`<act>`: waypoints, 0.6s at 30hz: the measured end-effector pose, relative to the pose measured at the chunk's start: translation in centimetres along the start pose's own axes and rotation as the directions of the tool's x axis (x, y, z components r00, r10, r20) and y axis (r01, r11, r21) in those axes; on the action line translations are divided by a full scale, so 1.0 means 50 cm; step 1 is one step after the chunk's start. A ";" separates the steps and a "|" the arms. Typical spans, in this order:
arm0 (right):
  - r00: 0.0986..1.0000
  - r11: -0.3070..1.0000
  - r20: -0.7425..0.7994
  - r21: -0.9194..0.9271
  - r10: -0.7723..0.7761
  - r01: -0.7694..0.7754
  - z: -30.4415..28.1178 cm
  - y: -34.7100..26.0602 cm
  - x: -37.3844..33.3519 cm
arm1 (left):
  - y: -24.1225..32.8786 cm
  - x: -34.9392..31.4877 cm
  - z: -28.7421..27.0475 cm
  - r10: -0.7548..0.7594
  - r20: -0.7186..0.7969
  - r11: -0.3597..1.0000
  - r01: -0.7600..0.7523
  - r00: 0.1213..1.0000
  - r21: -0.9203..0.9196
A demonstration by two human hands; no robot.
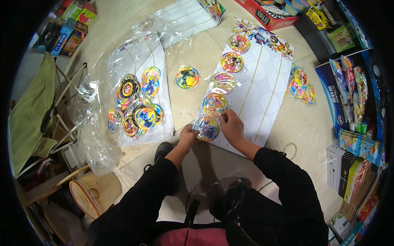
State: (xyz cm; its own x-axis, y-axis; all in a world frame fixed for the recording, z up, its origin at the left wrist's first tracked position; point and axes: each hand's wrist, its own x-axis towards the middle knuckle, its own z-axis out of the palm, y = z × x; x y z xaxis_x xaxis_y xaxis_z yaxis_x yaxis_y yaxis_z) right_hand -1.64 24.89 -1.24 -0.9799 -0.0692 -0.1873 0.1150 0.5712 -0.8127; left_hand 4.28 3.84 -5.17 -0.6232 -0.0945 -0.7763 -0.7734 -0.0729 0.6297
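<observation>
In the head view, the left hand (186, 137) pinches the nine o'clock edge of a glossy, round, blue-and-yellow disc (206, 129); the right hand (232, 126) meets its two o'clock side, grip unclear. The disc lies at eight o'clock on a white, gridded, rectangular sheet (262, 86) over smooth beige floor tiles (195, 53). Crinkled transparent plastic (96, 127) spreads at nine o'clock.

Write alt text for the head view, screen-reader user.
A person's left hand and right hand are at the edges of the nearest disc in a column of five colourful round discs on a white printed sheet. To the left, more discs lie heaped on a second sheet, with clear plastic alongside.
</observation>
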 end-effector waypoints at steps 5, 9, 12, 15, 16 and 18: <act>0.651 0.632 0.341 -0.181 -0.678 0.753 0.013 -0.009 0.001 | -0.050 0.036 -0.042 0.095 -0.019 0.986 -0.092 0.995 0.141; 0.595 0.555 0.471 -0.240 -0.651 0.796 0.003 0.014 0.010 | -0.005 0.012 -0.005 0.321 -0.122 0.823 -0.212 0.939 0.527; 0.588 0.512 0.479 -0.294 -0.652 0.807 0.011 0.003 0.005 | 0.036 -0.029 -0.010 0.447 -0.157 0.650 -0.199 0.881 0.734; 0.605 0.553 0.453 -0.258 -0.655 0.792 0.013 0.015 0.003 | 0.073 -0.052 -0.012 0.473 -0.034 0.436 -0.200 0.880 0.877; 0.611 0.558 0.445 -0.260 -0.654 0.788 0.017 0.017 0.002 | 0.087 -0.057 -0.014 0.492 -0.005 0.401 -0.221 0.871 0.889; 0.623 0.562 0.427 -0.274 -0.656 0.780 0.025 0.020 -0.001 | 0.126 -0.062 -0.012 0.534 0.059 0.326 -0.270 0.843 0.906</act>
State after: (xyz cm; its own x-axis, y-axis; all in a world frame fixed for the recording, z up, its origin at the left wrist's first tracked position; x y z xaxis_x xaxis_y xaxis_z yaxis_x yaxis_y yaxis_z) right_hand -1.26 24.46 -2.75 -0.6159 -0.7667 0.1813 -0.7446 0.4913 -0.4519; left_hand 1.43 3.10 1.22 -0.9456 -0.0598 -0.3197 -0.1889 0.9011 0.3902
